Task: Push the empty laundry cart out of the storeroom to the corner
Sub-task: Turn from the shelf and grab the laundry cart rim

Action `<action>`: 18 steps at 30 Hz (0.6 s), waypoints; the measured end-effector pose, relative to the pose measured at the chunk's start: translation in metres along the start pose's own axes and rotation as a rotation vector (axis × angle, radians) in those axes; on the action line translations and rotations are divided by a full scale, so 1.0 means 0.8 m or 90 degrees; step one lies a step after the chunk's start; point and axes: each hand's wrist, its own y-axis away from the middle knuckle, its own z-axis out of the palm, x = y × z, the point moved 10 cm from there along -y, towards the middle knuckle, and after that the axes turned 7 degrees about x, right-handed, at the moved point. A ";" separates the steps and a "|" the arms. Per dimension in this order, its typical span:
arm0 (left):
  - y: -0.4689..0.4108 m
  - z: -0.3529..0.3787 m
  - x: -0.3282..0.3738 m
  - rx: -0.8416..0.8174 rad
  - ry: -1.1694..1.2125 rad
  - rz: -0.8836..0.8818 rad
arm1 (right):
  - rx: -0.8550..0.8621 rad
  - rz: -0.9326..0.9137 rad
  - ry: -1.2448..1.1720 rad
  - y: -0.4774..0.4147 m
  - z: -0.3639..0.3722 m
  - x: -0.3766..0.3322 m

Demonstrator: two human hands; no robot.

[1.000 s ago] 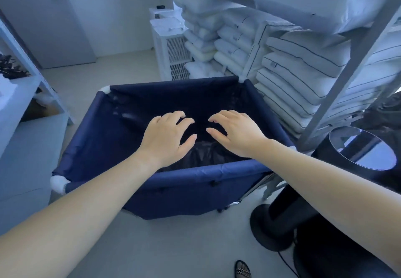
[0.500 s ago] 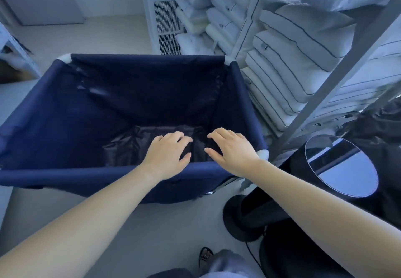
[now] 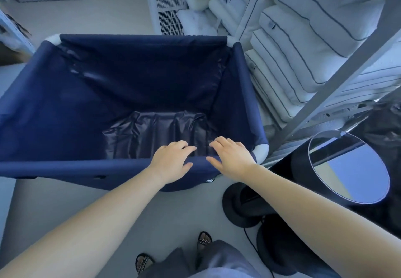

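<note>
The empty navy fabric laundry cart (image 3: 65, 165) fills the middle of the view, with white corner joints and a dark wrinkled liner at its bottom. My left hand (image 3: 171, 160) and my right hand (image 3: 233, 158) lie side by side over the right part of the cart's near rim. Their fingers are spread and reach over the inner side, with the thumbs on the rim. Neither hand is wrapped tight around the bar.
A metal rack (image 3: 338, 73) stacked with white pillows (image 3: 314, 28) stands tight against the cart's right side. A black pedestal fan (image 3: 347, 167) and its round base (image 3: 243, 206) sit at my right. A white appliance (image 3: 165, 6) stands beyond the cart. A shelf edge (image 3: 15, 30) is far left.
The cart has come nearer and the view has tilted down. Both hands have dropped from above the cart's inside onto its near rim. My feet have come into view.
</note>
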 end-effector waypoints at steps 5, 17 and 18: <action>-0.009 0.026 -0.004 -0.038 0.007 -0.026 | -0.041 0.043 0.036 0.007 0.017 0.035; -0.009 0.064 0.003 -0.042 0.052 -0.067 | -0.102 0.060 0.034 0.015 0.056 0.059; -0.008 0.064 0.001 -0.037 0.051 -0.066 | -0.103 0.056 0.044 0.015 0.058 0.059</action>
